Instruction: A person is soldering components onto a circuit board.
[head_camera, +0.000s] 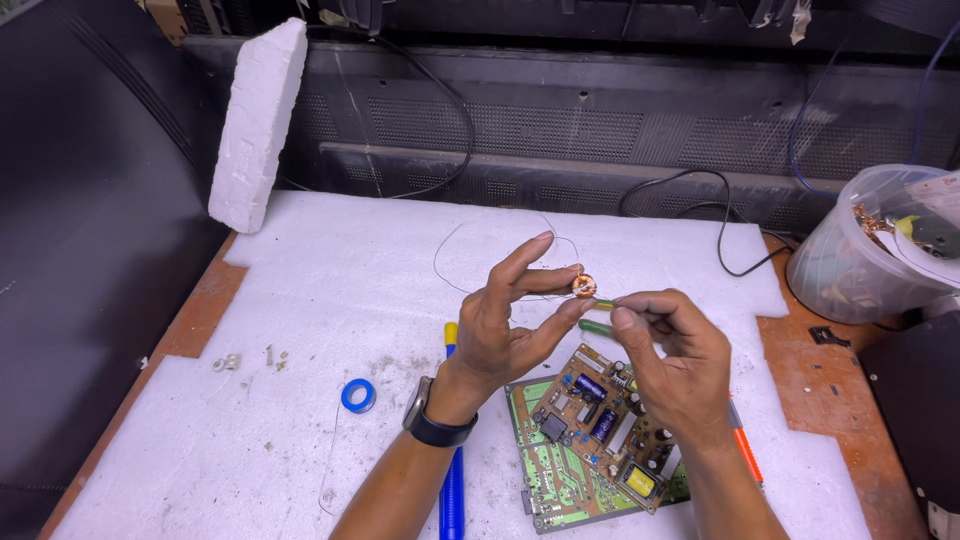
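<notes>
My left hand (510, 325) pinches a small copper-wound ring coil (584, 286) between thumb and forefinger, held above the white foam sheet (330, 300). A thin wire (450, 245) loops back from the coil over the foam. My right hand (675, 355) is just right of the coil, its fingertips closed on a short green-tipped piece (603, 303) next to the coil. Below both hands lies a brown circuit board (605, 415) on top of a green one (545, 465). A dark watch sits on my left wrist.
A blue and yellow tool (452, 480) lies under my left forearm; an orange-handled tool (747, 450) lies under my right. Blue tape roll (358, 395), small metal bits (228, 362), a clear tub of scrap (880, 245) at right, a foam block (258, 120) leaning at back left.
</notes>
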